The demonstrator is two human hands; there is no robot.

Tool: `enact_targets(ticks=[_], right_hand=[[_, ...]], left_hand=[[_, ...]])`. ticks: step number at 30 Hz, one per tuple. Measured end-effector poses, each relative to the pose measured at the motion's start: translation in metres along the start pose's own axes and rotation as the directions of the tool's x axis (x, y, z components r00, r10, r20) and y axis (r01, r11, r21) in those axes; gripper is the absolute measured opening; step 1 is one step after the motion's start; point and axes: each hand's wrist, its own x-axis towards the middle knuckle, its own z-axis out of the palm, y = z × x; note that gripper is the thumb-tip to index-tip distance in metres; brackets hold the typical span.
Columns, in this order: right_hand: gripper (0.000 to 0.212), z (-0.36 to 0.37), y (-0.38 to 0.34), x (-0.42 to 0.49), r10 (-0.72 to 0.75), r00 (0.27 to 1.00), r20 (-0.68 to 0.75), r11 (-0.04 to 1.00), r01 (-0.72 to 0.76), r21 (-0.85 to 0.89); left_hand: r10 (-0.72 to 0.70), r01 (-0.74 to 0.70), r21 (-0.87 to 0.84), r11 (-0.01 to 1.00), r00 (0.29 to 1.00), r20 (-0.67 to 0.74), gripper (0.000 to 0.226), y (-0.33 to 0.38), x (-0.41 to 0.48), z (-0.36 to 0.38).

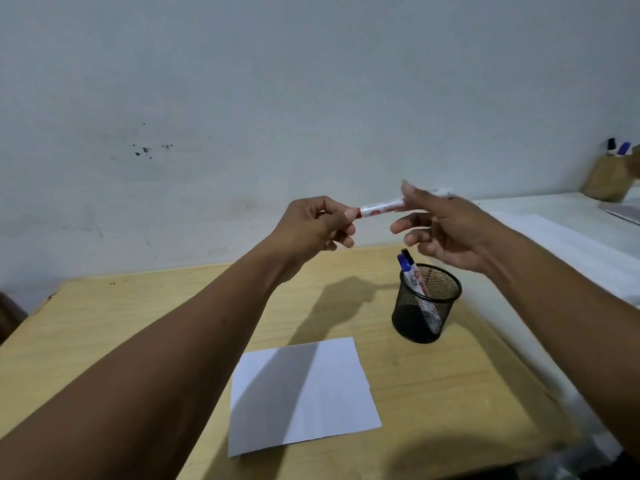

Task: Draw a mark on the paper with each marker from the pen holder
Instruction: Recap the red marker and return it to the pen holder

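Uncapping red marker [380,206]: left hand [317,226] pinching cap end, right hand [446,230] gripping barrel; next, tip to paper [304,393].

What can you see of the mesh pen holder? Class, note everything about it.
The pen holder is a round black cup of fine wire mesh, open at the top with a solid-looking rim and base. It stands upright on the wooden desk, beyond the right corner of the paper, apart from it. Inside lean a blue-capped marker and a dark-capped one behind it, seen partly through the mesh. Neither hand touches it.
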Motion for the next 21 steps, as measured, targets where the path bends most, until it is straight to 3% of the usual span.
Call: enact_targets(ticks=[4,8,14,18,21], right_hand=[[0.047,-0.053,-0.011,0.001,-0.020,0.980,-0.198,0.919,-0.060,-0.390],[0.030,-0.072,0.000,0.000,-0.004,0.988,-0.157,0.706,-0.108,-0.700],[0.023,-0.067,0.015,0.004,0.023,0.997,-0.076,0.635,-0.074,-0.769],[0.025,-0.071,0.019,0.007,0.003,0.998,-0.069,0.639,-0.055,-0.767],[0.025,-0.073,0.021,0.008,-0.027,0.997,-0.068,0.641,-0.035,-0.767]], left_hand=[[0.053,-0.058,0.262,0.963,0.998,0.026,0.011,0.012,0.011,0.007],[0.076,-0.127,0.431,0.894,0.988,0.134,0.015,0.012,0.024,0.029],[0.041,-0.183,0.595,0.783,0.969,0.244,0.003,0.000,0.039,0.062],[0.017,-0.195,0.666,0.719,0.964,0.265,0.029,-0.003,0.036,0.077],[-0.032,-0.086,0.684,0.725,0.987,0.158,0.044,-0.012,0.038,0.084]])
